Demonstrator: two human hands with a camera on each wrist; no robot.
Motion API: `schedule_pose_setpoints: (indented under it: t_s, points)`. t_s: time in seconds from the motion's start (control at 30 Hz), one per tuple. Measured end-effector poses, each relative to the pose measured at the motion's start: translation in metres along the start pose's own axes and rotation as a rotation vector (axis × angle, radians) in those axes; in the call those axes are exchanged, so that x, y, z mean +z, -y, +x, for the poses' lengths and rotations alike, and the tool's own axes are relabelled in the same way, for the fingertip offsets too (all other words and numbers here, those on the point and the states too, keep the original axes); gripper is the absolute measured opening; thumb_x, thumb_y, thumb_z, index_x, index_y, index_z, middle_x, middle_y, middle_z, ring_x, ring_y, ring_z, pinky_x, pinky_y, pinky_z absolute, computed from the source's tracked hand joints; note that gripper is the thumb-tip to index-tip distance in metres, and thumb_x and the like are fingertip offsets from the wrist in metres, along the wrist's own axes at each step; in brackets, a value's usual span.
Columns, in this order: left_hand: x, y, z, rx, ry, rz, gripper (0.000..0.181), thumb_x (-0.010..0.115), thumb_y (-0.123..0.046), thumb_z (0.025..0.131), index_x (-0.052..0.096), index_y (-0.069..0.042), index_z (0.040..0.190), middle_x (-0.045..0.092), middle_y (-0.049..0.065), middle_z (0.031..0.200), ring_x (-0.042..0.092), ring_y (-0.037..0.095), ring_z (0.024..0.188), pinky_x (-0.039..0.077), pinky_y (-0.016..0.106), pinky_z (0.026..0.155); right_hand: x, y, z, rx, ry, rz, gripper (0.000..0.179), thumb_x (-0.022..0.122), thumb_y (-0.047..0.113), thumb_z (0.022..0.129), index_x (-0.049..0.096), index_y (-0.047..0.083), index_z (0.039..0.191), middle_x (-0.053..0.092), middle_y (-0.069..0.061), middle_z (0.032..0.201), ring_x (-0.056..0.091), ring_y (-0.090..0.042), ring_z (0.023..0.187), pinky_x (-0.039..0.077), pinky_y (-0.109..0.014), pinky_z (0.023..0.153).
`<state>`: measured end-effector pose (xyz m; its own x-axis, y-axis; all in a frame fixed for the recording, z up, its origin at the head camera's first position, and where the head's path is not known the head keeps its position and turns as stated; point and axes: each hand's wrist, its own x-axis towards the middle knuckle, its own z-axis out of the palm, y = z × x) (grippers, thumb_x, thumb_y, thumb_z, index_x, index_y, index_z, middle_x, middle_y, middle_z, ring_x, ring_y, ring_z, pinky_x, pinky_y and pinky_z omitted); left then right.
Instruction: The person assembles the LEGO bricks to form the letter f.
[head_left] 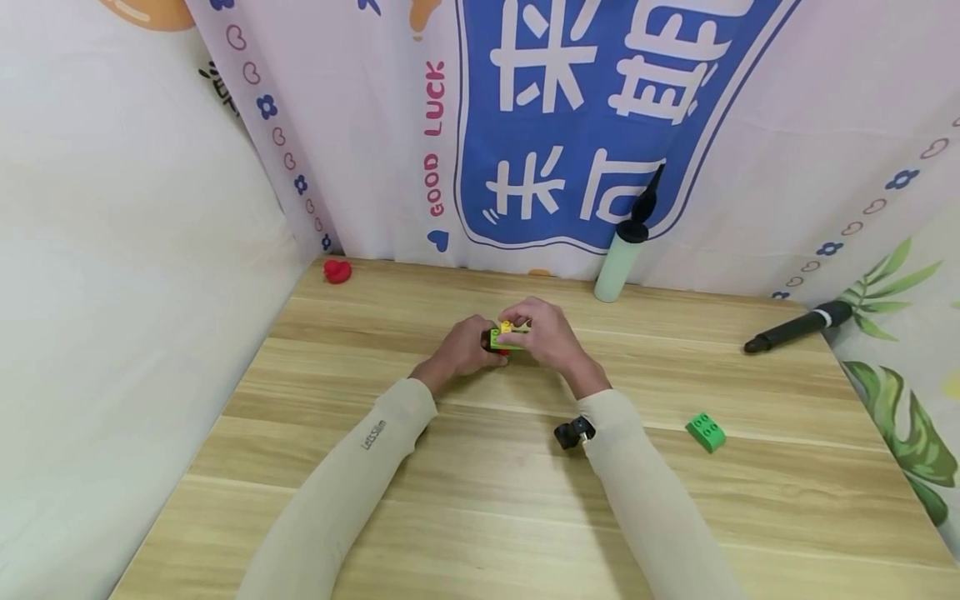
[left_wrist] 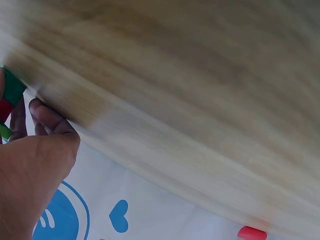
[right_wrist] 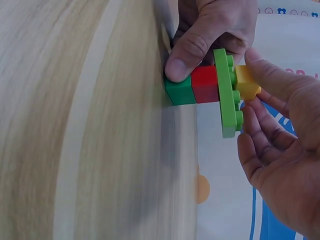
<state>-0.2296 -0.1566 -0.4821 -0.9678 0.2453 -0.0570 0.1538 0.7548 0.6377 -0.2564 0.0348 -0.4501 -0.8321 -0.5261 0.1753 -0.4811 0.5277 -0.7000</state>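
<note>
A small stack of toy building blocks is between the two hands near the middle of the table. In the right wrist view its order runs from a dark green block (right_wrist: 181,95) through a red block (right_wrist: 205,86) and a long light green plate (right_wrist: 227,107) to a yellow block (right_wrist: 246,83) on the studs. The left hand (head_left: 467,346) grips the lower blocks, its thumb pressed on the dark green one. With thumb and fingers the right hand (head_left: 549,335) pinches the yellow block. Only part of the stack shows in the left wrist view, at its left edge.
On the wooden table (head_left: 480,508), a loose green block (head_left: 707,432) lies at the right and a red piece (head_left: 337,272) in the far left corner. A pale green hand pump (head_left: 619,265) stands against the back curtain. A black cylindrical object (head_left: 797,328) lies at the right edge.
</note>
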Motion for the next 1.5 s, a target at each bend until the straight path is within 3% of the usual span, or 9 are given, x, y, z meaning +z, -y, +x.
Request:
schedule_pose_setpoints:
  t_s: [0.7, 1.5]
  points:
    - [0.0011, -0.0004, -0.0001, 0.002, 0.015, -0.011, 0.026, 0.089, -0.022, 0.091, 0.074, -0.007, 0.106, 0.065, 0.009, 0.105, 0.054, 0.019, 0.093, 0.048, 0.033, 0.084, 0.0051, -0.003, -0.0012, 0.082, -0.028, 0.05, 0.031, 0.094, 0.019, 0.084, 0.083, 0.01, 0.112, 0.075, -0.007, 0.111, 0.069, -0.026, 0.104, 0.056, -0.041, 0.089]
    - [0.0014, 0.0019, 0.001, 0.006, 0.007, 0.002, 0.027, 0.09, -0.022, 0.09, 0.075, -0.007, 0.107, 0.065, 0.008, 0.103, 0.054, 0.018, 0.092, 0.047, 0.032, 0.083, 0.0053, -0.0005, -0.0011, 0.071, -0.018, 0.072, 0.032, 0.094, 0.016, 0.083, 0.081, 0.007, 0.111, 0.074, -0.008, 0.112, 0.071, -0.028, 0.107, 0.057, -0.046, 0.097]
